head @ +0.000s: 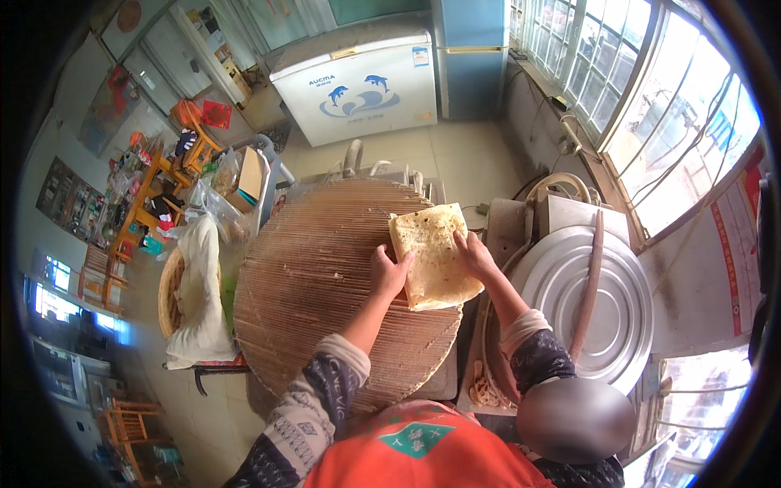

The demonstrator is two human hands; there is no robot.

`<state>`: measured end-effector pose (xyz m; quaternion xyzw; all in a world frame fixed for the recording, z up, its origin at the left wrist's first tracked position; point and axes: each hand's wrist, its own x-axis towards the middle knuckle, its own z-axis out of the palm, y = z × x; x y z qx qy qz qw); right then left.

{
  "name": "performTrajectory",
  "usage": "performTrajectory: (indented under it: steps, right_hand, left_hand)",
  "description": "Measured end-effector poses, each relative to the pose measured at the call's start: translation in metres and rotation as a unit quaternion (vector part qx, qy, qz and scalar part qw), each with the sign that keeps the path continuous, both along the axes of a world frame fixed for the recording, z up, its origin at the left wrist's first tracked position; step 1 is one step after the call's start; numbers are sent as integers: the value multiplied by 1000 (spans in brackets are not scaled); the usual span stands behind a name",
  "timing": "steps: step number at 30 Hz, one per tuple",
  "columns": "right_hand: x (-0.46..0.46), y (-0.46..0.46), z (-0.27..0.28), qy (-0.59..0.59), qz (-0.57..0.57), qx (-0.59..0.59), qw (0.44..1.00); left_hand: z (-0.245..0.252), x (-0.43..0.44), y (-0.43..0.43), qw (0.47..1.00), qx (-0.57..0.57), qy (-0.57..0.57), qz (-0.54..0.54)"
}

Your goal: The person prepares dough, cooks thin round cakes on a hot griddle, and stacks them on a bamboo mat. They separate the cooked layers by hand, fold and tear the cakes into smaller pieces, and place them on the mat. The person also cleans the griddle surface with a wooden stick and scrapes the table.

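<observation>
A folded stack of thin browned flatbread (432,259) is held between my two hands over the right part of a large round mat of thin stalks (305,262). My left hand (390,272) grips the stack's left edge, the thumb on top. At its right edge my right hand (476,257) holds on, with fingers and thumb on the upper face. Parts of both hands' fingers are hidden beneath the bread. Small crumbs lie on the mat.
Right of the mat, a wooden stick (589,287) rests on a large round metal lid (616,305). A basket (171,293) with white cloth (198,299) stands at the left, near a cardboard box (247,177). Beyond are a white chest freezer (360,85) and a blue refrigerator (471,79).
</observation>
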<state>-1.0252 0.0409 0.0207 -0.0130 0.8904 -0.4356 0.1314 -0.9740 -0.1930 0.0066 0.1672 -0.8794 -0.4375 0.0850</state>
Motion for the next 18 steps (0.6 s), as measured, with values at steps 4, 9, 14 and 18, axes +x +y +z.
performTrajectory:
  steps: [4, 9, 14, 18]
  right_hand:
    - [12, -27, 2, -25, -86, 70, 994]
    - [9, -20, 8, 0, 52, 148, 988]
    - [10, 21, 5, -115, -19, -159, 980]
    - [40, 18, 25, -42, 32, 50, 997]
  left_hand:
    - [-12, -32, 10, 997, 45, -32, 61]
    - [-4, -49, 17, 961, 247, -91, 83]
    - [16, -31, 25, 974, 222, -17, 43]
    - [15, 14, 21, 925, 365, 9, 106]
